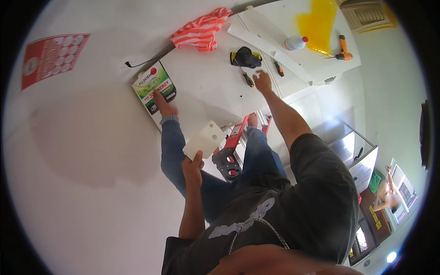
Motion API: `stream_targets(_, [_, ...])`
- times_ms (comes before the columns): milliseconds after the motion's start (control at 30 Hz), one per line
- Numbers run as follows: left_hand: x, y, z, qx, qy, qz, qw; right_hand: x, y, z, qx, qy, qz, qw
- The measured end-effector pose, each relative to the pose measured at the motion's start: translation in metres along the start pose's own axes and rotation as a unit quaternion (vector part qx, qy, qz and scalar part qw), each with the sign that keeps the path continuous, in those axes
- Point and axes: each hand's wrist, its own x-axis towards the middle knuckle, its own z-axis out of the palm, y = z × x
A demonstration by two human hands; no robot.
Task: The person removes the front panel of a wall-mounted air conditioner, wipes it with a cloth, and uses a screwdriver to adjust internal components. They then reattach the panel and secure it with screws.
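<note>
Cream plate (205, 139) with hole, pinched by left hand (192, 168) at near edge. Right hand (262, 81) open, fingers spread beside screwdriver (244, 74), bare white top left of it.

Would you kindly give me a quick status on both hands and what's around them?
Left hand grips a cream plate with a hole. Right hand open, reaching beside the screwdriver. Black cloth and orange drill lie beyond.

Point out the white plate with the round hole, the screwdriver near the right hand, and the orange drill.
white plate (205, 139), head view, its flat middle
screwdriver (248, 80), head view, its handle
orange drill (343, 52), head view, its body
</note>
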Motion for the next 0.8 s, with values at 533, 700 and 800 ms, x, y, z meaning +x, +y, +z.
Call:
stream_targets(533, [0.033, -0.014, -0.004, 0.033, 0.050, -0.023, 0.998, 0.109, -0.052, -0.020, 0.114, 0.035, -0.026, 0.992])
stream_targets(700, [0.018, 0.020, 0.021, -0.027, 0.026, -0.006, 0.999, 0.074, -0.077, -0.083, 0.424, -0.021, -0.003, 0.906])
stream_targets(800, [0.007, 0.037, 0.036, -0.046, 0.002, 0.039, 0.998, 0.039, -0.097, -0.124, 0.660, -0.114, -0.020, 0.742])
